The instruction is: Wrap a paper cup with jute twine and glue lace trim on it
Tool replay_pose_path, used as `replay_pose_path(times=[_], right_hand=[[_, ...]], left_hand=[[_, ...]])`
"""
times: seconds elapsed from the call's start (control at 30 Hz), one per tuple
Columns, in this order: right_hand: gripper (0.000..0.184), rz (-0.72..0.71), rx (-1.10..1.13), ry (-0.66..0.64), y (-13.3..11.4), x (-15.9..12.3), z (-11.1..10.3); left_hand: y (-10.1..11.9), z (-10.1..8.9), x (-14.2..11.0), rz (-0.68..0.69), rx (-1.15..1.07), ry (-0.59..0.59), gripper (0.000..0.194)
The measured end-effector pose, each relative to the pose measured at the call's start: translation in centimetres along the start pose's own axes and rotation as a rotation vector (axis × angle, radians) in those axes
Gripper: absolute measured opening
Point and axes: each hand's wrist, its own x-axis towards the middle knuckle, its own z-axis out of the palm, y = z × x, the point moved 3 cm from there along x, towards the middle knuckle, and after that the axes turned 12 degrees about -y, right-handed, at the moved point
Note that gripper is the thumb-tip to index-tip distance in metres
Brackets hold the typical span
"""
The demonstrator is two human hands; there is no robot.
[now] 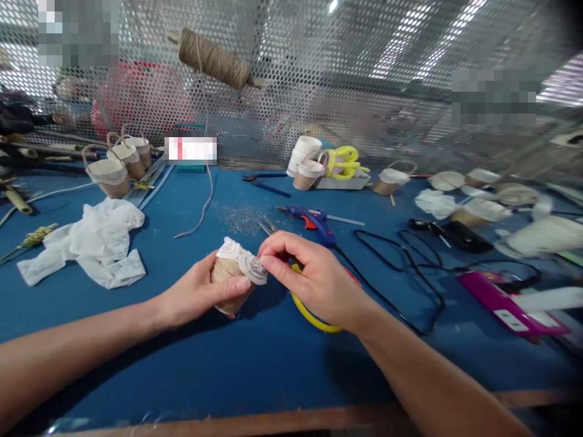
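My left hand (pixel 207 285) is wrapped round a small cup (pixel 230 276) covered in twine, which lies tilted above the blue table. White lace ribbon (pixel 252 270) runs along part of the cup's rim, and its end stands away to the right. Thumb and fingers of my right hand (pixel 305 273) pinch that lace end. Below my right hand lie yellow-handled scissors (pixel 312 315), partly hidden by it, with the blades pointing away. A blue glue gun (pixel 314 221) rests just beyond my right hand.
Crumpled white lace (pixel 98 243) and finished little baskets (pixel 112 176) lie at left. Blue pliers (pixel 268 184) and a yellow ribbon roll (pixel 344 161) are farther back. A black cord (pixel 410 255) loops toward a purple power strip (pixel 505 303). A twine spool (pixel 214 57) hangs on the mesh.
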Motion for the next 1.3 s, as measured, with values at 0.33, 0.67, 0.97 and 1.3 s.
replay_pose_path(times=[0.33, 0.67, 0.97, 1.3], right_hand=[[0.010, -0.094, 0.045, 0.019, -0.6, -0.1, 0.3], [0.010, -0.048, 0.018, -0.058, -0.7, -0.2, 1.1], [0.011, -0.071, 0.026, -0.094, -0.7, -0.2, 1.1], [0.009, -0.034, -0.012, -0.150, -0.3, 0.0, 1.3]], left_hand=[[0.5, 0.2, 0.0, 0.013, 0.118, 0.088, 0.056], [0.7, -0.2, -0.4, 0.122, 0.396, 0.102, 0.060], [1.1, -0.9, -0.1, 0.264, -0.156, 0.221, 0.035], [2.1, -1.5, -0.5, 0.422, -0.138, 0.371, 0.023]])
